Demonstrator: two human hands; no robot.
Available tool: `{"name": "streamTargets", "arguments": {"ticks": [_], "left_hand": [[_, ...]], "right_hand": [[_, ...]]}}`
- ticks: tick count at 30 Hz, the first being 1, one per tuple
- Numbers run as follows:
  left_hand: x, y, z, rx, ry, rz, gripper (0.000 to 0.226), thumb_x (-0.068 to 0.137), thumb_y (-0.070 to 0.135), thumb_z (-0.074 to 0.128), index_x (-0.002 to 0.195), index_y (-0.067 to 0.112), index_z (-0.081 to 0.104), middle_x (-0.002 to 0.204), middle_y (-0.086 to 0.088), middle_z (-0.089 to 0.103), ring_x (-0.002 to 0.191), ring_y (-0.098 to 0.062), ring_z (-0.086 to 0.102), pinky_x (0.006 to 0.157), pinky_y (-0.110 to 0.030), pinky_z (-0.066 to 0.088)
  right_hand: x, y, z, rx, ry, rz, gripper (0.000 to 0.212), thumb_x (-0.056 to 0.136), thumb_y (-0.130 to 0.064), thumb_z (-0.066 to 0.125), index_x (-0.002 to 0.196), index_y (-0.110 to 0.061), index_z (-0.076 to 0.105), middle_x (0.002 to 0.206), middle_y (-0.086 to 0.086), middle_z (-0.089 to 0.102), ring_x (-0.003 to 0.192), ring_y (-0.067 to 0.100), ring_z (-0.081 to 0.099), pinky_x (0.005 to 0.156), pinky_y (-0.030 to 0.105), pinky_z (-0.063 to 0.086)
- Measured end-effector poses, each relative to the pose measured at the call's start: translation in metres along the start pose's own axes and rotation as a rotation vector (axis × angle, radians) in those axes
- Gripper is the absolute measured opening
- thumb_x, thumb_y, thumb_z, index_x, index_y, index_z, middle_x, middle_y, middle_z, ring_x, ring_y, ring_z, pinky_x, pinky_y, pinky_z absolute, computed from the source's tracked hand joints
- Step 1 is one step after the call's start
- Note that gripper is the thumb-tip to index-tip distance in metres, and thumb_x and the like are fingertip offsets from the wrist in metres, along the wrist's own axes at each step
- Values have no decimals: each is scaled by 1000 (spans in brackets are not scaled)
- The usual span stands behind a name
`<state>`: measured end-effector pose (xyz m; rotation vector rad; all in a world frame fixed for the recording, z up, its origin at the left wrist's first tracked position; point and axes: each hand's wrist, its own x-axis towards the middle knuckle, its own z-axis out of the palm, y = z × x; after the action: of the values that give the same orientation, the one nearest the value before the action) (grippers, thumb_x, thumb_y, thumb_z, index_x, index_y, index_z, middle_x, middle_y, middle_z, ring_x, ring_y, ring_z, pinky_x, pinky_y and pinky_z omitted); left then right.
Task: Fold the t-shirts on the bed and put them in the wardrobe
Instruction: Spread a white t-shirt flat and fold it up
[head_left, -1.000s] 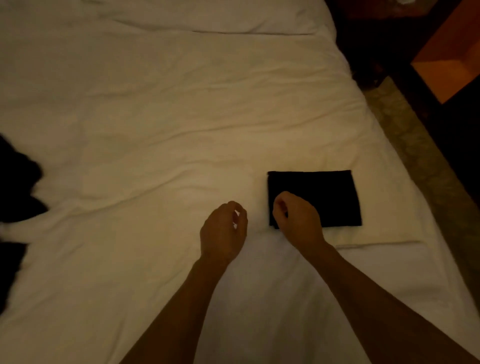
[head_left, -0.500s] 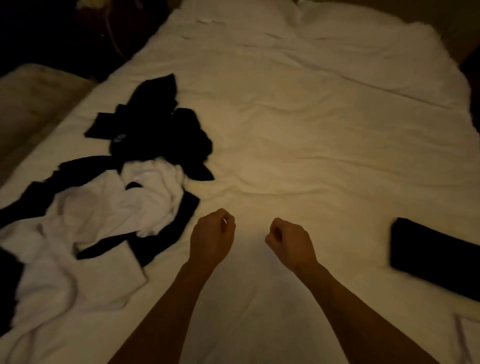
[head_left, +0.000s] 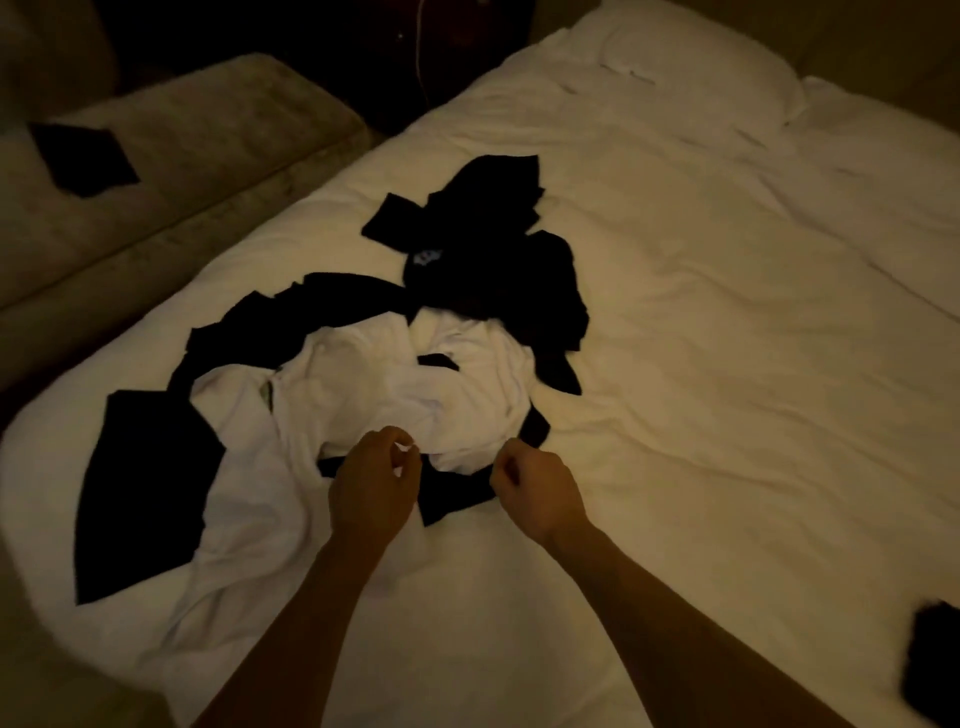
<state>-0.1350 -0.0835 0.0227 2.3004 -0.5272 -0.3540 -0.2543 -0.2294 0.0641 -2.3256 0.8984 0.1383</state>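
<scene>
Both hands are held over the near edge of the heap of unfolded clothes. The left hand (head_left: 375, 480) is loosely curled, and something small and white shows between its fingertips; whether that is a pinch of the white t-shirt (head_left: 415, 395) or only a glint cannot be told. The right hand (head_left: 535, 486) is curled into a loose fist just beside a strip of black cloth (head_left: 457, 493), and no grip on anything can be made out.

A second ago the hands were placed at the folded black t-shirt (head_left: 935, 670), the right one touching its corner; that shirt is now seen only at the lower right edge of the view, well apart from both hands and left lying on the bed (head_left: 727, 312). The view has been swung leftwards, and the hands have been carried across the bare sheet to the pile. From this it is judged that one shirt has been finished and the next is about to be chosen.

Beyond the hands, the white t-shirt is spread crumpled in the middle of the heap, with black t-shirts (head_left: 493, 260) tangled around and behind it. A dark flat item (head_left: 83, 161) is seen on the sofa (head_left: 182, 171) beside the bed. The wardrobe is not in view, so most of the task is judged still undone.
</scene>
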Motion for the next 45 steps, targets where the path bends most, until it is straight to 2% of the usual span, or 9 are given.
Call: {"name": "streamTargets", "arguments": {"ticks": [6, 10, 15, 23, 26, 34, 37, 42, 45], "left_hand": [[10, -67, -29, 201, 192, -194, 58, 82, 25, 75, 133, 8, 53, 129, -19, 53, 116, -41, 49, 87, -50, 45], [-1, -101, -43, 422, 6, -412, 92, 83, 38, 72, 156, 14, 20, 158, -18, 23, 138, -42, 29, 104, -54, 34], [-20, -125, -48, 317, 23, -501, 19, 92, 20, 56, 109, 14, 62, 108, -11, 64, 102, -32, 61, 78, -38, 48], [-23, -83, -77, -359, -42, -428, 12, 97, 8, 51, 85, 11, 50, 77, -5, 55, 74, -23, 55, 64, -30, 43], [-25, -50, -96, -471, -181, -300, 12, 95, 5, 48, 83, 3, 50, 71, -10, 53, 69, -22, 53, 70, -36, 43], [-37, 64, -125, -536, -94, 101, 9, 97, 24, 58, 100, 24, 67, 96, 15, 64, 90, 7, 62, 82, -16, 51], [-61, 102, -130, -475, -19, 170, 47, 86, 53, 57, 124, 24, 57, 119, 8, 58, 109, -7, 58, 90, -28, 50], [-109, 165, -122, -358, -98, 363, 91, 83, 42, 75, 154, 26, 21, 156, 1, 29, 136, -10, 33, 103, -20, 27], [-130, 205, -118, -318, 35, 488, 51, 95, 16, 60, 143, 18, 43, 135, -8, 54, 119, -23, 52, 90, -24, 37]], "right_hand": [[32, -69, 45, -57, -187, -121, 17, 96, -23, 54, 102, -9, 62, 82, 9, 68, 79, 26, 63, 64, 32, 45], [43, -109, 79, -69, -331, -175, 20, 96, -24, 53, 107, -10, 63, 99, 13, 69, 91, 30, 64, 71, 32, 44], [39, -135, 115, -54, -540, -120, 31, 97, -32, 55, 121, -13, 58, 120, 14, 62, 109, 30, 58, 80, 28, 40], [7, -131, 127, 205, -618, -99, 86, 90, -16, 69, 156, -16, 14, 150, 11, 38, 134, 25, 42, 109, 32, 38], [-12, -133, 112, 419, -452, -199, 99, 86, -2, 68, 157, -21, 2, 147, 7, 42, 130, 19, 47, 105, 27, 43], [-32, -151, -15, 636, 21, -84, 26, 91, -14, 55, 115, -10, 64, 111, 11, 69, 103, 26, 66, 91, 39, 55], [-43, -149, -71, 844, 177, 76, 19, 99, -4, 50, 106, -9, 67, 106, 16, 69, 94, 31, 67, 77, 35, 58], [-102, -153, -161, 1233, 312, 50, 25, 96, 7, 45, 101, -5, 66, 94, 19, 66, 81, 30, 65, 65, 30, 56], [-156, -146, -209, 1399, 385, -54, 30, 95, 10, 40, 105, -1, 66, 90, 17, 65, 76, 25, 64, 60, 26, 56]]}}
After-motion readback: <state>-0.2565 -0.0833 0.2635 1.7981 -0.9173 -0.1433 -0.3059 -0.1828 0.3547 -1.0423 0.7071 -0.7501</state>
